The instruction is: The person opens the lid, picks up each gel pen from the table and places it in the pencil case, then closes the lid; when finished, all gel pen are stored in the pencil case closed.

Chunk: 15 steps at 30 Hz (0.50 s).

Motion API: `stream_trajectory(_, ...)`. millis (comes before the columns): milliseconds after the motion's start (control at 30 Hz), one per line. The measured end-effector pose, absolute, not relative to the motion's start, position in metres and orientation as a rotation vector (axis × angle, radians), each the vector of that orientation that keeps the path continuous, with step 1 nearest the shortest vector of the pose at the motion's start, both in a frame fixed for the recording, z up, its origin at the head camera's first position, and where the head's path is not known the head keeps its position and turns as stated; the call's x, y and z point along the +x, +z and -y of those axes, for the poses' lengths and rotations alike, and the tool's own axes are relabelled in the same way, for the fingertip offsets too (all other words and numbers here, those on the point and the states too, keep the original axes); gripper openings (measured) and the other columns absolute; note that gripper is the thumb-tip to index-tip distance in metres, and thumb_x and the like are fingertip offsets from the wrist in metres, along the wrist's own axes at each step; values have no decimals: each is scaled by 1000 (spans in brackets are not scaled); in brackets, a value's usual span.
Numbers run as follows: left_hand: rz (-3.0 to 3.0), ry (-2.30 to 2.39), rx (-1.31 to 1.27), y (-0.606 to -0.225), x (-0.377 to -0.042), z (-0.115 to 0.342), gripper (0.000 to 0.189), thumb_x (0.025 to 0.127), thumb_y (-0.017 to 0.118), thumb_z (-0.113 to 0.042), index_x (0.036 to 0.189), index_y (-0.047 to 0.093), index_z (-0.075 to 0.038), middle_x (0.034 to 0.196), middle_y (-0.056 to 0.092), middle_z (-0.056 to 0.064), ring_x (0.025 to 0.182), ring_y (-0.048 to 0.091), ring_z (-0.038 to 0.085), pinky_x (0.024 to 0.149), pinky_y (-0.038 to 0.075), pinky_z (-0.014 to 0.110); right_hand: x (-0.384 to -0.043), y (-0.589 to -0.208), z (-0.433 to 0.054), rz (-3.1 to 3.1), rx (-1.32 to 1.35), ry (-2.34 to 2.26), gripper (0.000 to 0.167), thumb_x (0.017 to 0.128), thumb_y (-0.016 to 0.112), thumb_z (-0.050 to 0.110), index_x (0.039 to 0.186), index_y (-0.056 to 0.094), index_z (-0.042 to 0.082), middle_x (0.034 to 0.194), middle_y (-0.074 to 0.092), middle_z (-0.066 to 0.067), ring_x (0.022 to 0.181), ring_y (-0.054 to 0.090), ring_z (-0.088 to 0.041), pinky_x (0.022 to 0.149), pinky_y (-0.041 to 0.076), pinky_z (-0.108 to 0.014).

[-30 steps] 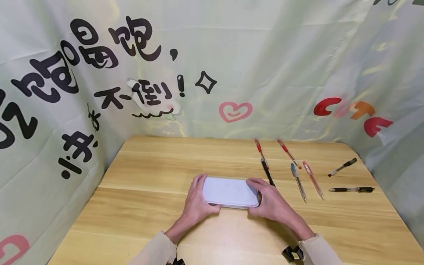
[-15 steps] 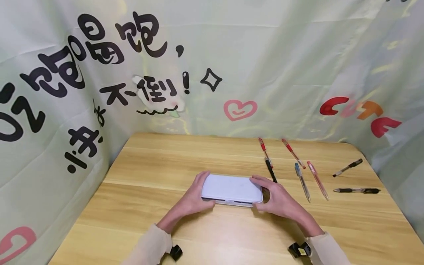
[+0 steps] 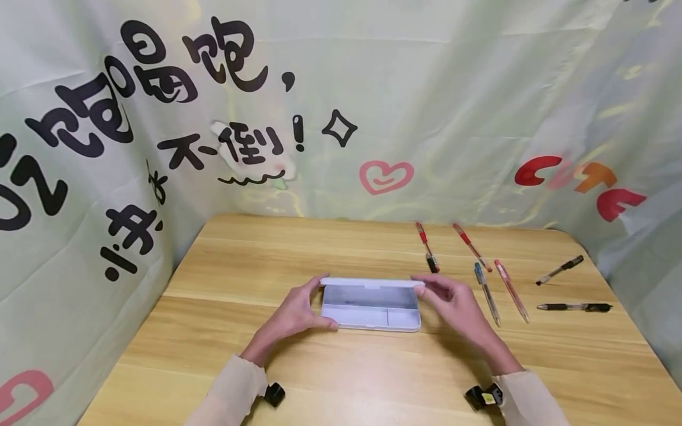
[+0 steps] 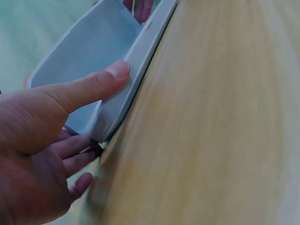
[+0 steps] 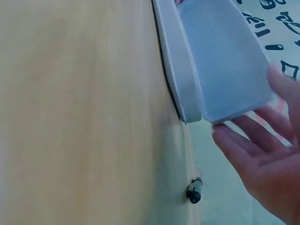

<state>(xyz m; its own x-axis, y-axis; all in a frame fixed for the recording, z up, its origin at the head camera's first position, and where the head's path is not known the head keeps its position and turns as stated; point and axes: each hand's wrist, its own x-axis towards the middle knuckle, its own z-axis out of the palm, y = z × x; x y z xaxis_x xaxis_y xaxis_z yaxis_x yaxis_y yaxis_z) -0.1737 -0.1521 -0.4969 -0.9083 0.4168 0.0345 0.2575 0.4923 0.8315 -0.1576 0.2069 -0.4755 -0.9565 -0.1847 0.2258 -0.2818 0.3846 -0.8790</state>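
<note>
A pale lavender-blue pencil case (image 3: pixel 357 318) rests on the wooden table in the middle of the head view, its lid (image 3: pixel 367 283) swung up at the back. Thin dividers show inside it. My left hand (image 3: pixel 295 310) grips the left end, with the thumb on the front wall and the other fingers behind the case. At the right, my right hand (image 3: pixel 458 305) holds the corner of the raised lid between thumb and fingers. From the right wrist view, the thumb lies at the lid's edge and the fingers sit behind it.
Several pens lie right of the case: two red ones (image 3: pixel 471 245), a blue one (image 3: pixel 486 293), a pink one (image 3: pixel 511 290) and black ones (image 3: pixel 574 307). One black pen (image 3: pixel 431 262) is partly hidden by the right hand. A printed curtain (image 3: pixel 453 118) hangs behind the table (image 3: pixel 256 248).
The pencil case was closed a second ago; its lid now stands raised, showing the inside. My right hand has gone up with the lid, and my left hand has stayed at the left end.
</note>
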Motion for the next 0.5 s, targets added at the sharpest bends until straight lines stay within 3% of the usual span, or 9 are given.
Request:
stream_trajectory(167,-2574,1404,616,-500,-178,153,116,62,101,-32,157,38,-7,145,59,10,140,47,28,119,31,52,-168,-473,-200,2352,284,1498,17,100,69,14,111,73,1,99,76,-10,87,74,-26,72,57,-19)
stream_trajectory(333,-2616,1376,559,-502,-176,154,110,61,100,-36,152,47,-4,147,57,10,143,44,31,117,34,53,-183,-476,-195,2293,236,1500,12,100,68,7,108,70,-1,98,75,-15,85,74,-25,71,58,-19)
stream_trajectory(500,-2634,1406,547,-506,-176,156,101,59,100,-40,145,55,-10,144,60,7,141,47,31,114,37,54,-192,-478,-191,2306,215,1497,15,96,69,-1,110,67,-3,97,75,-19,87,73,-33,70,56,-15)
